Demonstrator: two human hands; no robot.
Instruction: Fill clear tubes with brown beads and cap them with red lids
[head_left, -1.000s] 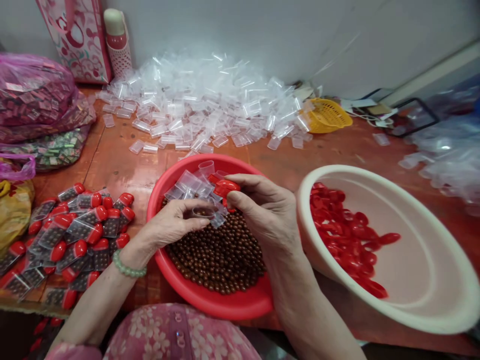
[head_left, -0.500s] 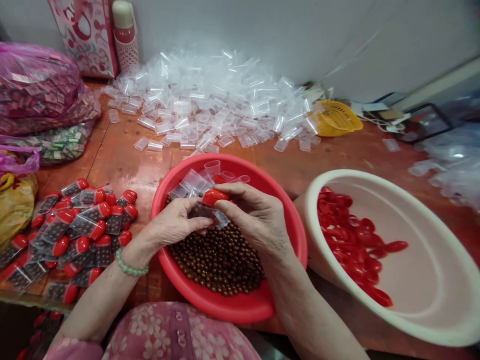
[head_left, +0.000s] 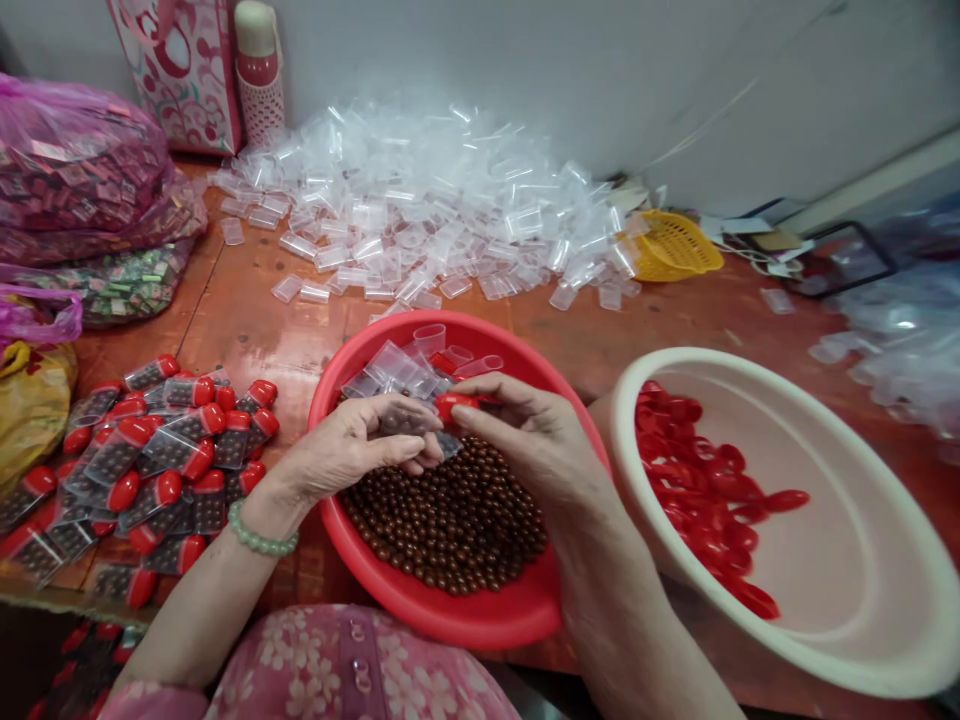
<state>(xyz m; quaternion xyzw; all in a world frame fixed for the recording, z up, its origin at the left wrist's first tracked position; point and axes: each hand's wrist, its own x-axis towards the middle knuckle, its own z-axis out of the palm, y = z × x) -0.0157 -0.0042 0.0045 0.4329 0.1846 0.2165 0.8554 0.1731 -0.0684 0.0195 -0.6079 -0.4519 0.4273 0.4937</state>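
Note:
Over the red basin (head_left: 450, 630), my left hand (head_left: 352, 440) has its fingers and thumb closed around a small clear plastic case (head_left: 405, 420) with dark contents showing through. My right hand (head_left: 532, 440) pinches a red cap (head_left: 454, 404) between thumb and fingertips, close to the right end of that case. Whether cap and case touch is hard to see. Below both hands lie many glossy brown balls (head_left: 450, 530). Several clear cases (head_left: 394, 368) rest at the basin's far side.
Filled red-capped cases (head_left: 180, 430) are piled on the left. A white basin (head_left: 847, 440) holding red caps (head_left: 705, 480) stands at right. Clear cases (head_left: 450, 200) are heaped along the wall, beside a yellow basket (head_left: 675, 245). Plastic bags (head_left: 82, 180) and a flask (head_left: 259, 75) stand far left.
Both hands have shifted slightly right. The red cap in my right hand has moved rightward, and more of the case shows between my left thumb and fingers.

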